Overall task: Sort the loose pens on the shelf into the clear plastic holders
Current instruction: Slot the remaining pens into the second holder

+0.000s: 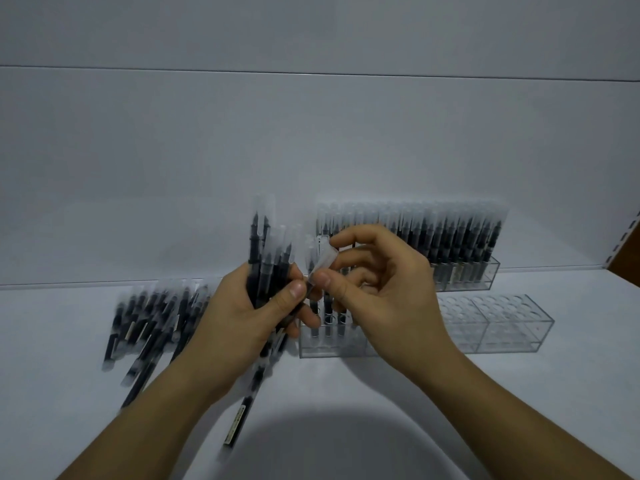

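My left hand [242,313] grips a bundle of black pens [268,258] with clear caps, their caps pointing up. My right hand [377,289] pinches the clear cap end of one pen [320,259] between thumb and fingers, right beside the bundle. Behind both hands stands a clear plastic holder [332,344] with a few pens upright in it. More of the holder, with open round holes, stretches to the right [502,320]. A pile of loose pens [152,320] lies on the white shelf at the left.
A back-row clear holder [464,275] packed with several upright pens stands against the white rear wall. The shelf's white surface [519,410] runs toward me. A slotted upright [623,237] shows at the far right edge.
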The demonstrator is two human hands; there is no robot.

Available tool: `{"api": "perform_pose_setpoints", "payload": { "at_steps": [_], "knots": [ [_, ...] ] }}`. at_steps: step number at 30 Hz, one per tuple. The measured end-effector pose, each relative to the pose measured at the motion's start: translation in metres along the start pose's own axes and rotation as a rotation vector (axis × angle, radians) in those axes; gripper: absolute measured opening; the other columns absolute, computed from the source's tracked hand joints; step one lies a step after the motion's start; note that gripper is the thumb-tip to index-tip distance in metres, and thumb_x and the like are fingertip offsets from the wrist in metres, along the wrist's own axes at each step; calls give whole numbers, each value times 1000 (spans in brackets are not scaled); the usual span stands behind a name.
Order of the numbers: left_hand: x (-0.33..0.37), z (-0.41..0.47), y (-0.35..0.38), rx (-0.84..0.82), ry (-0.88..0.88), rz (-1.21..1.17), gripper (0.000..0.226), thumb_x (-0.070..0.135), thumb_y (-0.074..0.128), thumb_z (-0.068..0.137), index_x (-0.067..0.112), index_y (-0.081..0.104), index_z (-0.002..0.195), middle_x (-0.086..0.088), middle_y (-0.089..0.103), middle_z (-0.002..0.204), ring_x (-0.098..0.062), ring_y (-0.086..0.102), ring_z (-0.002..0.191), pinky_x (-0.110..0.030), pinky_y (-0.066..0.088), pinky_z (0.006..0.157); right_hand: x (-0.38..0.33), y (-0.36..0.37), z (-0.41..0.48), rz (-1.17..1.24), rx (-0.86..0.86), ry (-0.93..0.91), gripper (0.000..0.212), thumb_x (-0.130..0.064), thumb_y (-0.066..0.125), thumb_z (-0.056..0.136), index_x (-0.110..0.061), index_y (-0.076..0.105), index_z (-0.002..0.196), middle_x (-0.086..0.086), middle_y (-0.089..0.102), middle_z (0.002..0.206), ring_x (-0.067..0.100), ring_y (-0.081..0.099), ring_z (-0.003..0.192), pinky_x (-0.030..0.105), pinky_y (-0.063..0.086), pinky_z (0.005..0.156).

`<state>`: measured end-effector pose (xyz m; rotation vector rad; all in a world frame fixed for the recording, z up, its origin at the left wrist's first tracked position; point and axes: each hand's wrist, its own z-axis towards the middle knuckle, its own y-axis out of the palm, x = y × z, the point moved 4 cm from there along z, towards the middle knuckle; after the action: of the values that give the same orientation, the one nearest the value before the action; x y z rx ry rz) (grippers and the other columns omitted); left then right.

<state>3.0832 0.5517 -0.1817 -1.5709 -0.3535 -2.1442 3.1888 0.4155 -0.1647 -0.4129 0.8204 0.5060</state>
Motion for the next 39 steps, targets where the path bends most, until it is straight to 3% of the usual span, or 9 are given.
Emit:
{"api": "perform_pose_setpoints", "payload": {
  "at_steps": [7,11,14,18,24,28,31,36,39],
  "knots": [
    [-1,0,-1,-8,-52,-91,22,23,58,90,6,62,104,-9,77,95,-30,76,82,-33,62,66,-3,0,2,79,2,28,26,-4,77,89,-17,69,110,7,67,84,20,65,66,41,58,60],
    [-3,2,-4,6,-65,-132,25,24,58,88,5,62,104,-11,75,90,-33,76,81,-33,61,62,-7,-13,10,178,57,24,16,-21,73,84,-8,69,93,9,69,76,23,61,63,32,59,58],
    [-5,3,-6,25,-55,-86,21,21,56,94,7,64,108,-6,70,77,-29,72,68,-31,58,56,-8,-29,18,254,148,26,16,-22,68,87,-6,65,92,6,73,83,19,67,66,26,56,55],
    [-13,5,-11,46,-73,-61,18,15,52,101,14,67,110,-4,53,66,-17,45,50,-25,41,45,-4,-45,26,317,254,29,15,-24,66,89,-10,64,95,8,73,79,15,64,57,24,53,52],
    [-14,6,-9,-7,-70,-137,28,5,47,102,14,68,117,-8,58,80,-15,41,55,-25,38,46,3,-53,29,115,318,-24,4,-12,70,94,-11,67,96,24,58,81,24,52,61,23,51,53],
    [-16,6,-11,-15,-55,-61,28,6,49,102,18,71,115,-8,53,68,-19,47,58,-27,43,52,7,-52,28,-9,300,-66,8,-13,72,94,-18,66,94,28,58,85,41,47,61,43,53,52],
    [-15,7,-12,29,-39,-64,32,8,50,102,25,70,121,-7,52,66,-19,48,58,-29,43,53,10,-50,28,-72,279,-79,11,-18,75,92,-20,66,98,21,61,80,37,53,61,52,54,55],
    [-16,8,-16,91,-49,-64,34,10,52,102,29,69,124,-4,53,62,-25,45,59,-43,37,64,13,-44,23,-268,187,-180,34,-23,79,90,-29,53,111,2,60,75,17,58,61,30,52,60],
    [-15,8,-16,100,-57,-68,34,11,52,101,29,68,125,-6,56,64,-23,49,59,-42,42,64,12,-34,21,-455,101,-309,32,-25,79,89,-23,56,110,-2,60,72,16,58,64,27,51,60]
  ]
}}
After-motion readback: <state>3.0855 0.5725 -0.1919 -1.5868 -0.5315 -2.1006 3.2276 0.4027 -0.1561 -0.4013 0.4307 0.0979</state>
